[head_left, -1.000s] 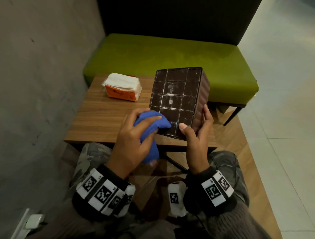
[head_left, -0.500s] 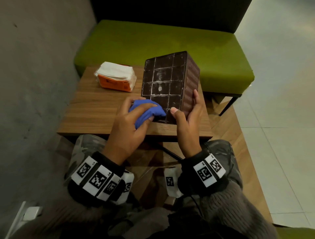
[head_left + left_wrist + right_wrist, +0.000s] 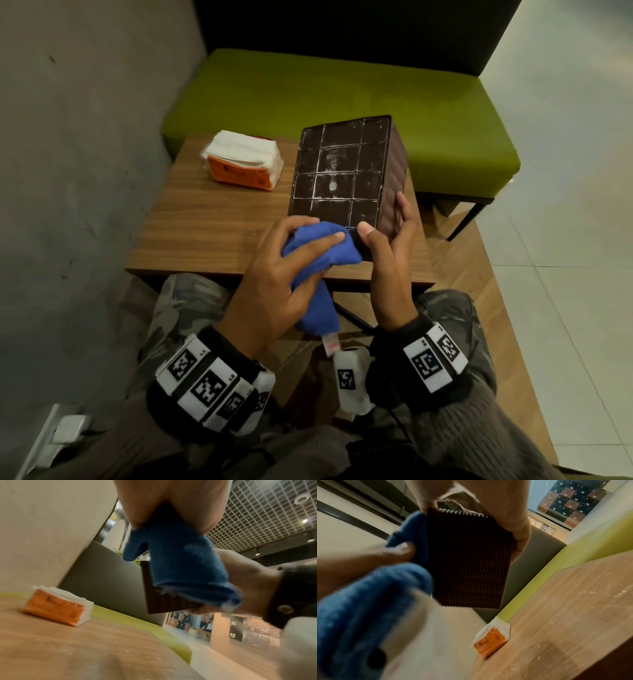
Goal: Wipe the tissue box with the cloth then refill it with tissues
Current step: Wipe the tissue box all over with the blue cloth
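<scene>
**Head view: tissue box held tilted off the table, cloth at its near-left corner**

Head view shows the right hand [image 3: 387, 260] gripping the tissue box [image 3: 342, 174] at its near right corner: thumb on the gridded face, fingers wrapped round the ribbed side wall. The box is raised above the table [image 3: 205, 219], gridded underside tipped toward the camera, pale dust in the grid lines.

The left hand [image 3: 284, 274] is closed round the bunched blue cloth [image 3: 318, 253], pressing it on the near-left corner of that face. The cloth's tail hangs below the palm.

Handling, my read:
- Box: rigid shell, looks light, since one hand carries it at a corner. Ribbed sides give good friction; the right wrist view confirms fine ridges across the whole wall. The flat gridded face looks slicker. Best hold is across two opposite ribbed walls, clear of the face being wiped.
- Corner grip is weak against wiping pressure; the box may twist. Pushing toward the right palm should counter that.
- Cloth: soft, thick, conforms into the grooves. A bunched wad needs firm fingertip pressure to reach the lines.

The tissue pack [image 3: 243, 164], orange wrap with white sheets on top, lies on the table's far-left part, well apart from the box. Soft and compressible; take it by the sides.

Wiping appears under way; refill not yet begun.
</scene>
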The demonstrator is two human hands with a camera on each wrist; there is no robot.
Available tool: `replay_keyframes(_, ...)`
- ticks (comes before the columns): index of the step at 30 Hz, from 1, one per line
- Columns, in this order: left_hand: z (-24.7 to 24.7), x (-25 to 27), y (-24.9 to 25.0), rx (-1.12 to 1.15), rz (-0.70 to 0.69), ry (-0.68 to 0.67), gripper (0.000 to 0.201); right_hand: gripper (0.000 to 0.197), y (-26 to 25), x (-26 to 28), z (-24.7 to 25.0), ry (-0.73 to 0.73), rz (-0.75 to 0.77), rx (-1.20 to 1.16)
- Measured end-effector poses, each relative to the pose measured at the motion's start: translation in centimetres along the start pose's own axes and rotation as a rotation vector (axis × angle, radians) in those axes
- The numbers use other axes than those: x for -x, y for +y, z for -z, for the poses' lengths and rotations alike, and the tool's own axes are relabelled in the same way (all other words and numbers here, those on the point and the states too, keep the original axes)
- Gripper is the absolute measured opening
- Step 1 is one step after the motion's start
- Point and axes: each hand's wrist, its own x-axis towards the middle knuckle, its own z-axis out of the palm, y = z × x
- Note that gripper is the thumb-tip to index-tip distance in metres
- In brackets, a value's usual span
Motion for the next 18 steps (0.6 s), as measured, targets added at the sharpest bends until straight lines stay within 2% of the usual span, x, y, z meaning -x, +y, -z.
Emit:
replay_keyframes(3, 0.9, 0.6, -1.8, -0.012, 0.079, 0.072, 0.043, 0.081, -0.3, 0.0, 0.5, -0.007, -0.043, -0.071)
replay_keyframes(7, 0.6, 1.9, -1.2, -0.149, -0.037, 0.006, 0.043, 0.084, -0.4, -0.2, 0.7, -0.035, -0.098, -0.144)
replay_keyframes(8, 0.8, 1.8, -1.3, -0.154, -0.005, 0.019, 0.04, 0.081, -0.3, -0.2, 0.9, -0.059, -0.118, -0.145)
replay_keyframes(10, 1.3, 1.3, -2.2, -0.12, 0.223, 0.155, 0.031, 0.071, -0.1, -0.3, 1.3, -0.113, -0.151, -0.157)
replay_keyframes(12, 2.0, 0.3, -3.1, 0.095, 0.551, 0.326, 0.025, 0.069, -0.1, -0.4, 1.8, -0.159, -0.188, -0.197)
replay_keyframes(13, 2.3, -0.2, -2.8, 0.39, 0.668, 0.33, 0.027, 0.071, -0.1, -0.5, 1.9, -0.189, -0.207, -0.21)
replay_keyframes(14, 2.3, -0.6, -2.6, 0.743, 0.737, 0.273, 0.034, 0.072, -0.1, -0.5, 1.9, -0.222, -0.222, -0.21)
replay_keyframes(15, 2.1, -0.8, -2.4, 0.998, 0.779, 0.201, 0.045, 0.073, -0.2, -0.5, 1.9, -0.256, -0.232, -0.203)
replay_keyframes(16, 1.8, -0.9, -2.3, 1.098, 0.799, 0.144, 0.057, 0.074, -0.2, -0.5, 1.8, -0.288, -0.236, -0.193)
replay_keyframes(18, 1.0, -0.8, -3.0, 1.115, 0.821, 0.071, 0.083, 0.074, -0.5, -0.8, 1.9, -0.339, -0.219, -0.168)
